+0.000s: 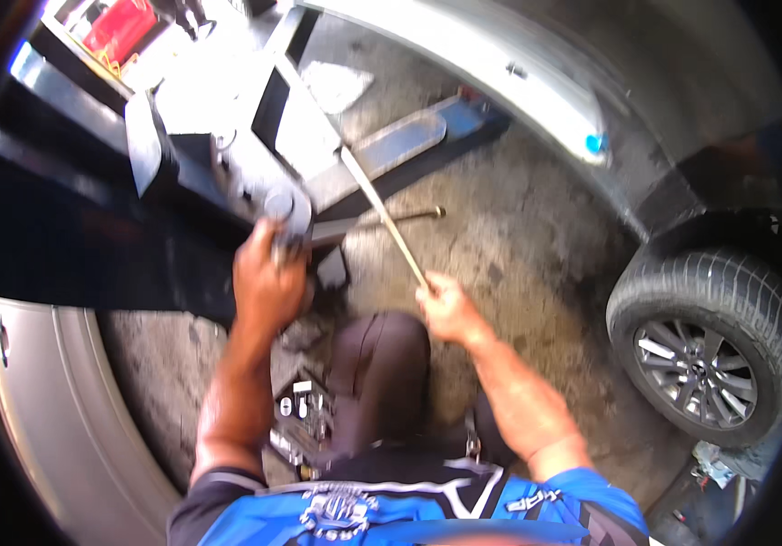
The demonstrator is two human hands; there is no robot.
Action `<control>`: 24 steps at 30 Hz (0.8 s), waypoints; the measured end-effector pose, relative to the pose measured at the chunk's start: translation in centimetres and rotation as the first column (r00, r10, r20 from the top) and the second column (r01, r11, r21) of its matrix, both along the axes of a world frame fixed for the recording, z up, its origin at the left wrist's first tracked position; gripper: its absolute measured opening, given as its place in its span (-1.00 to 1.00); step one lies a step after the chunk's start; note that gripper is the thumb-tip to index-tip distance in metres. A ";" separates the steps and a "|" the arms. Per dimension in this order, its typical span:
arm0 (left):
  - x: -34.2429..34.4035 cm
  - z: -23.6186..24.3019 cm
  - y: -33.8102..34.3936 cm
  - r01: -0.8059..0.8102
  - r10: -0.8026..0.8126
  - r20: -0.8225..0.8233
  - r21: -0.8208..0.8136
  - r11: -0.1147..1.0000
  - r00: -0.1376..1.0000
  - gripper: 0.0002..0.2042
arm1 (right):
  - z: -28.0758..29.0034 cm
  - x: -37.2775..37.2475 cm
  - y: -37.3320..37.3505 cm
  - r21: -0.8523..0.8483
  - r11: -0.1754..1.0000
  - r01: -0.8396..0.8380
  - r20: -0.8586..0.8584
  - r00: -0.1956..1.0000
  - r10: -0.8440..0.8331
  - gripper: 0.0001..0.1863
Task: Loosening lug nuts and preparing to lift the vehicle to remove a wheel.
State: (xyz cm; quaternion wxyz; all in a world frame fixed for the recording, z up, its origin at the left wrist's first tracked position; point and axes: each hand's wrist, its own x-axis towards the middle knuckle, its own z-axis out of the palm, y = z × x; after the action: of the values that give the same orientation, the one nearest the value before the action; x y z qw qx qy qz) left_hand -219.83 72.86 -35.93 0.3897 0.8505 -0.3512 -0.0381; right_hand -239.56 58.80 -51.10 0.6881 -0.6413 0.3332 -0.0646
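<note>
My right hand (453, 309) is closed round the lower end of a long, thin metal rod (375, 198). The rod slants up and to the left, across the blue lift arm (400, 138). My left hand (268, 278) is closed at the near edge of a grey metal bracket with a round pin (279, 202), beside the dark lift post. What lies inside its fingers is hidden. From near that hand a dark bar (382, 221) runs right to a small knobbed end, passing close to the rod.
On the right stands a car wheel (705, 350) under a raised-looking dark body edge. A pale car door (40, 391) is at the lower left. An opened tool case (304, 409) lies on the stained floor beside my knee. A red object (120, 25) stands far left.
</note>
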 end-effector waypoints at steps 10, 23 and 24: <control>6.1 -4.5 1.8 0.234 -0.228 0.302 0.015 0.972 0.926 -0.73 | 0.4 1.7 -0.5 0.011 0.994 -0.109 0.069 0.992 0.108 -0.90; -5.2 1.9 -1.9 0.339 -0.301 0.282 -0.099 0.935 0.911 -0.77 | 3.6 -5.4 1.5 0.038 0.998 -0.056 0.073 0.996 0.053 -0.85; -6.7 1.1 -1.1 0.357 -0.332 0.227 -0.078 0.931 0.915 -0.76 | 3.2 -7.3 2.4 0.200 0.980 -0.018 0.072 0.997 0.004 -0.76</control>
State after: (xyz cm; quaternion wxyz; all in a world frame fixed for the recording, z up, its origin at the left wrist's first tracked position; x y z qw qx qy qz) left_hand -226.49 71.79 -34.80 0.3870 0.7499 -0.5365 0.0044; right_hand -246.89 61.24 -47.89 0.7612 -0.5676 0.3096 -0.0496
